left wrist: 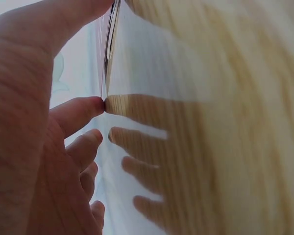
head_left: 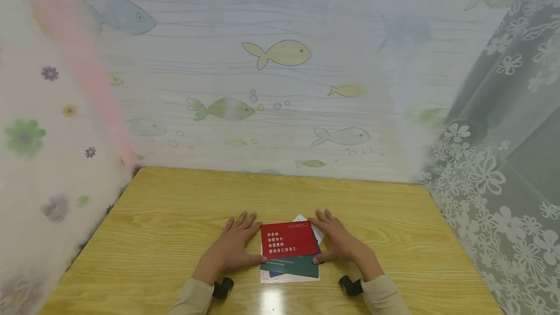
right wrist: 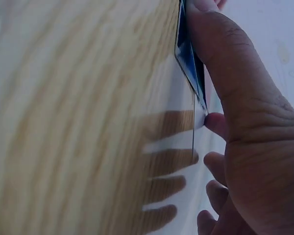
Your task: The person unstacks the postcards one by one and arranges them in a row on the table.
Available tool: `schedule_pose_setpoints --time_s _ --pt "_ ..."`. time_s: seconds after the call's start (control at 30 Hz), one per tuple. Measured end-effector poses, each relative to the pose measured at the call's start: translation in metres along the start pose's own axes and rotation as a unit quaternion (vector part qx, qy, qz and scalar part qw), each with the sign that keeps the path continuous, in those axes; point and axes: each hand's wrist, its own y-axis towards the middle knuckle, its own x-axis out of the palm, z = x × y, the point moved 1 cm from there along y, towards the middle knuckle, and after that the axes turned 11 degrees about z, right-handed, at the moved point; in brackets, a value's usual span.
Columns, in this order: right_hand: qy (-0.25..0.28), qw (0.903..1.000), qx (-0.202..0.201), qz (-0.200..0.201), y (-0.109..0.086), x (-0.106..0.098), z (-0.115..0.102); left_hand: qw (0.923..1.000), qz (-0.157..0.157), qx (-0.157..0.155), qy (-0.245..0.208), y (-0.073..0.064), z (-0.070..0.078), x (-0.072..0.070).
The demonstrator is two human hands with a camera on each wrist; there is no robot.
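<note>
A loose, uneven pile of cards lies on the table in the head view. On top is a red card point(head_left: 286, 239) with white writing, over a green card point(head_left: 299, 267). Below them show a strip of blue card point(head_left: 274, 274), a pale card point(head_left: 290, 280) at the front and a white card point(head_left: 319, 234) angled out at the back right. My left hand point(head_left: 229, 247) spreads along the pile's left side, thumb and index fingertip at its edge. Opposite it, my right hand point(head_left: 340, 242) touches the right side with extended fingers. Both wrist views show the pile edge-on.
The wood-grain table point(head_left: 183, 198) meets a fish-patterned curtain point(head_left: 280, 120) at the back. A flowered cloth point(head_left: 57, 159) hangs at the left, and a white lace-flower curtain point(head_left: 485, 174) at the right. Black wrist devices point(head_left: 224, 288) sit by both sleeves.
</note>
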Motion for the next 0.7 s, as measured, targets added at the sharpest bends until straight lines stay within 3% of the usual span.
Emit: schedule_pose_setpoints --time_s 0.33,0.7 --pt "-0.002 0.9998 -0.014 0.012 -0.0022 0.001 -0.0005 1.0 0.002 0.002 -0.008 0.0 0.0032 -0.0016" --pt "-0.014 0.9993 -0.026 0.023 -0.0026 0.0017 -0.0017 0.9996 0.01 0.026 0.008 0.0021 0.007 -0.0023"
